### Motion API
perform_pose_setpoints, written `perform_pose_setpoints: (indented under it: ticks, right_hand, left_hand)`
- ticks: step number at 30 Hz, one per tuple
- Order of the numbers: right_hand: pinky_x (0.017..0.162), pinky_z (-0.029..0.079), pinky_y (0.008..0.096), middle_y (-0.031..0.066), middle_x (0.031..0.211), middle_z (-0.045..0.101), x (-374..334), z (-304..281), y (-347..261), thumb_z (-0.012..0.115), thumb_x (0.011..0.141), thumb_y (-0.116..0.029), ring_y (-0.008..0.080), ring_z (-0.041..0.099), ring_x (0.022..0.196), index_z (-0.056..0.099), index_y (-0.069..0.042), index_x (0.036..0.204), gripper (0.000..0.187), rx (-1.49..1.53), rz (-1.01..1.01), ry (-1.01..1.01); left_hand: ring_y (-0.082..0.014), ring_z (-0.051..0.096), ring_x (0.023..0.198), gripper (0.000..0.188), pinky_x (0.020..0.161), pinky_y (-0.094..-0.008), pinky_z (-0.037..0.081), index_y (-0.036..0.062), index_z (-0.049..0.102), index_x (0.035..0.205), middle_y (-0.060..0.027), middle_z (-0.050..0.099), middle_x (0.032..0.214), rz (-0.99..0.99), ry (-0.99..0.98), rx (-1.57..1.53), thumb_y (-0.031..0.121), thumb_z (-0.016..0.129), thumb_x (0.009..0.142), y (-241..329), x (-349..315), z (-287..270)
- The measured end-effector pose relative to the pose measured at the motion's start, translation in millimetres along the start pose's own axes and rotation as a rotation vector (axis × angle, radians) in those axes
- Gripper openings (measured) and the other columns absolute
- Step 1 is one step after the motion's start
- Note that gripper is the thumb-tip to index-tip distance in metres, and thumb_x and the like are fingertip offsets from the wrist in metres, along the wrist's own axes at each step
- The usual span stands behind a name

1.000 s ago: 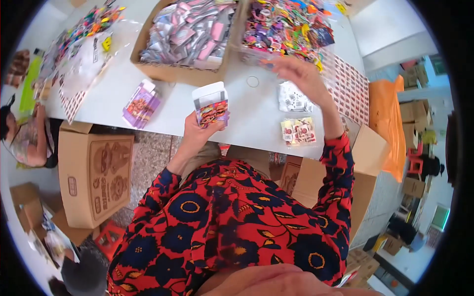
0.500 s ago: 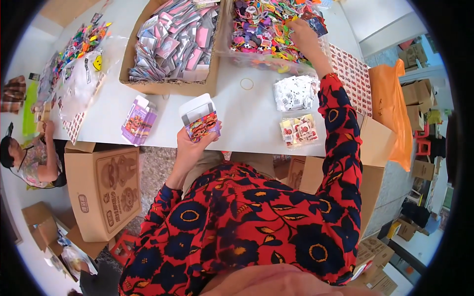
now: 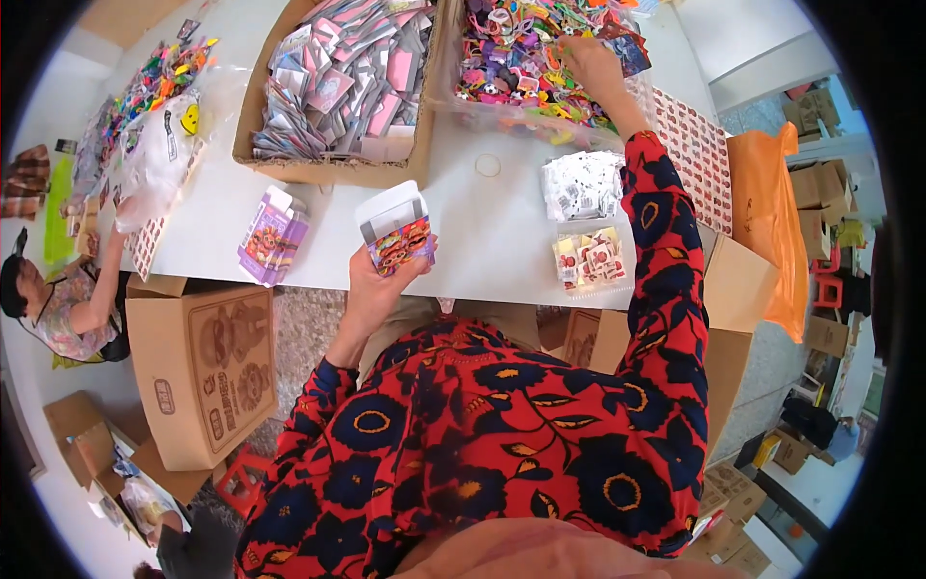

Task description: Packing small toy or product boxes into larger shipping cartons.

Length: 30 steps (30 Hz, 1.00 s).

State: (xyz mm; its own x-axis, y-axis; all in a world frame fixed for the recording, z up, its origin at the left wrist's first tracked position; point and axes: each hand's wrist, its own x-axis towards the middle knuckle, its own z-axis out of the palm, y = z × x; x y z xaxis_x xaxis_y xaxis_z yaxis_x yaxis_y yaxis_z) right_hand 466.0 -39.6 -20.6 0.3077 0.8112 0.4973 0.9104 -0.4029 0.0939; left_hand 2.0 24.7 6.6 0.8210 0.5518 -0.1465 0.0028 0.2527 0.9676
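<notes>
My left hand [image 3: 376,292] is closed round a small purple printed carton [image 3: 397,241], held upright over the table's near edge with its white top flap raised. My right hand [image 3: 593,69] reaches into a clear plastic bin [image 3: 540,124] of small colourful plastic trinkets [image 3: 511,58]. Its fingertips are drawn together among the trinkets, and whatever they grip is too small to make out. Another purple carton [image 3: 273,236] lies on the table to the left of the one I hold.
Left of the bin stands a cardboard box [image 3: 420,159] of flat pink and grey packets. Packs of white packets [image 3: 582,185] and small stickers [image 3: 590,261] lie near my right forearm. Beyond are an orange bag [image 3: 767,207] and a sticker sheet [image 3: 690,159]. Another person [image 3: 72,299] works at far left.
My right hand has stayed in the bin, its fingers shifting slightly among the trinkets. The carton in my left hand has barely moved. The other person's arm has reached toward the plastic bag.
</notes>
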Motion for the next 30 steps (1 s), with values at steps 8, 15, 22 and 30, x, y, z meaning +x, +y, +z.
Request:
perform_pose_setpoints:
  ticks: [8, 15, 22, 30]
  right_hand:
    - [0.074, 0.049, 0.0243, 0.0072, 0.101, 0.065, -13.6, -124.4, -97.7, 0.059, 0.085, -0.002, 0.0109, 0.062, 0.086, 0.057, -0.003, 0.114, 0.029, 1.207, 0.28, -0.014]
    - [0.091, 0.045, 0.0326, 0.0095, 0.109, 0.064, -45.8, -210.9, -177.2, 0.06, 0.081, -0.001, 0.0178, 0.058, 0.103, 0.059, -0.002, 0.116, 0.035, 1.271, -0.196, -0.332]
    - [0.093, 0.043, 0.037, 0.0067, 0.11, 0.063, -51.4, -214.2, -198.0, 0.066, 0.075, -0.002, 0.0259, 0.054, 0.109, 0.064, -0.005, 0.111, 0.036, 1.198, -0.317, -0.47]
    - [0.093, 0.044, 0.0393, 0.0062, 0.113, 0.062, -54.7, -199.5, -216.1, 0.066, 0.074, 0.0, 0.0277, 0.052, 0.112, 0.066, -0.005, 0.106, 0.032, 1.09, -0.48, -0.239]
  left_hand:
    - [-0.0126, 0.06, 0.093, 0.04, 0.083, -0.0278, 0.049, -0.0047, 0.054, 0.116, -0.0085, 0.065, 0.104, 0.062, -0.068, 0.118, 0.006, 0.069, 0.08, -1.8, 13.9, 4.3]
    - [-0.0101, 0.058, 0.093, 0.041, 0.084, -0.0262, 0.048, -0.0024, 0.054, 0.119, -0.0062, 0.064, 0.104, 0.039, -0.192, 0.054, 0.006, 0.068, 0.081, -6.9, 13.5, 15.2]
    - [-0.0141, 0.063, 0.091, 0.036, 0.08, -0.0287, 0.053, -0.001, 0.057, 0.115, -0.0085, 0.067, 0.102, -0.008, -0.3, -0.05, 0.003, 0.069, 0.081, -4.1, 7.3, 18.0]
    - [-0.0116, 0.063, 0.088, 0.04, 0.072, -0.0241, 0.054, -0.0015, 0.056, 0.116, -0.0074, 0.066, 0.1, -0.079, -0.321, -0.095, 0.003, 0.071, 0.079, 2.8, -1.2, 18.5]
